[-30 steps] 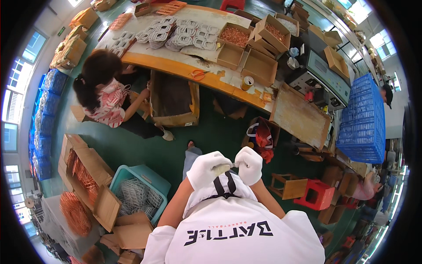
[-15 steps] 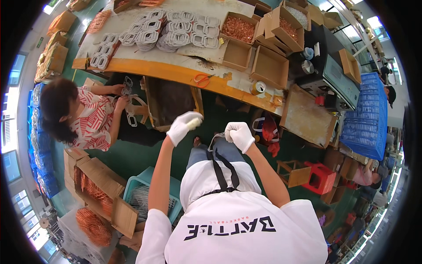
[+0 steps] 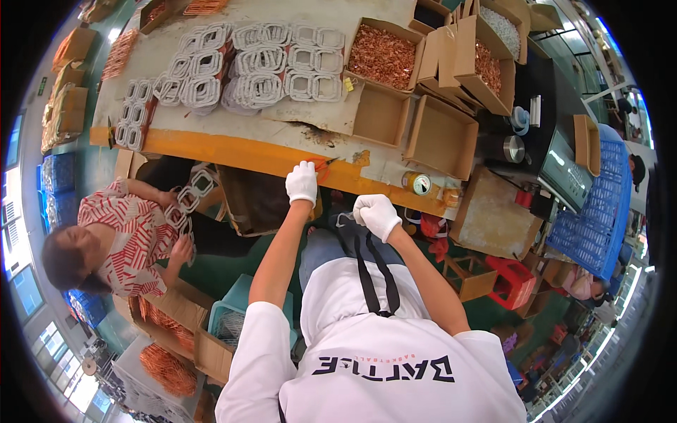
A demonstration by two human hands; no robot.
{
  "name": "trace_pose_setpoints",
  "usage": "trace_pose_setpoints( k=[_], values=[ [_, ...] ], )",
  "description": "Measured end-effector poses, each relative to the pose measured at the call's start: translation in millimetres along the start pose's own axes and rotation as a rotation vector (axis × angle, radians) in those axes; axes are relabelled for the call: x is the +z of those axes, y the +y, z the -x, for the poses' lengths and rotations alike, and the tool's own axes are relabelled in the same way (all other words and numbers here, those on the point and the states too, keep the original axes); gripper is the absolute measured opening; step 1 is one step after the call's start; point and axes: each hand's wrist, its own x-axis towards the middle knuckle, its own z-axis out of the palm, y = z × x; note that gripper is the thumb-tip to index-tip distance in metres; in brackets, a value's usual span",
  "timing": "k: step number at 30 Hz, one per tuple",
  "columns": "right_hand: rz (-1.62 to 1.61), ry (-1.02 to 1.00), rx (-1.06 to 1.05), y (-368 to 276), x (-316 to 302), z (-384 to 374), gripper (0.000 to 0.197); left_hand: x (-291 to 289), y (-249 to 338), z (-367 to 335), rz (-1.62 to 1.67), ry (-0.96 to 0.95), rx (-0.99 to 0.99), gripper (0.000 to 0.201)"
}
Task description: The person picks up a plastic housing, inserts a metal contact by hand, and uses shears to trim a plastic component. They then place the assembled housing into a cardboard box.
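My left hand (image 3: pixel 302 182), in a white glove, is at the front edge of the table, right beside a pair of orange-handled scissors (image 3: pixel 324 168). Its fingers are stretched out toward the tabletop, and no object shows in them. Above my lap, my right hand (image 3: pixel 377 216), also gloved in white, is curled into a fist. A thin pale loop (image 3: pixel 345 219) is beside that fist; whether the fingers hold it I cannot make out. Black apron straps (image 3: pixel 360 275) hang over my lap.
Stacked whitish frames (image 3: pixel 257 63) cover the back of the table (image 3: pixel 317 113). Cartons of copper-coloured parts (image 3: pixel 381 56), an open carton (image 3: pixel 441 134) and a can (image 3: pixel 416 182) are at right. A co-worker (image 3: pixel 130 243) on the left handles linked frames (image 3: pixel 194 190). A teal crate (image 3: pixel 243 299) stands lower left.
My left hand has moved forward to the table edge beside the scissors, its fingers now pointing away from me. My right fist has hardly moved. The view has shifted, and the co-worker's head has turned.
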Motion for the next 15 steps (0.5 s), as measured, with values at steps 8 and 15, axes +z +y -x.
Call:
trace_pose_setpoints(
  k=[8,15],
  values=[
    [-0.084,0.023,0.106,-10,-8,-19,0.014,-14,10,-29,-0.087,-0.337,-0.054,0.015],
    [-0.402,0.056,0.104,-20,-3,-16,0.017,-60,-53,-14,0.379,-0.196,-0.18,0.022]
  ],
)
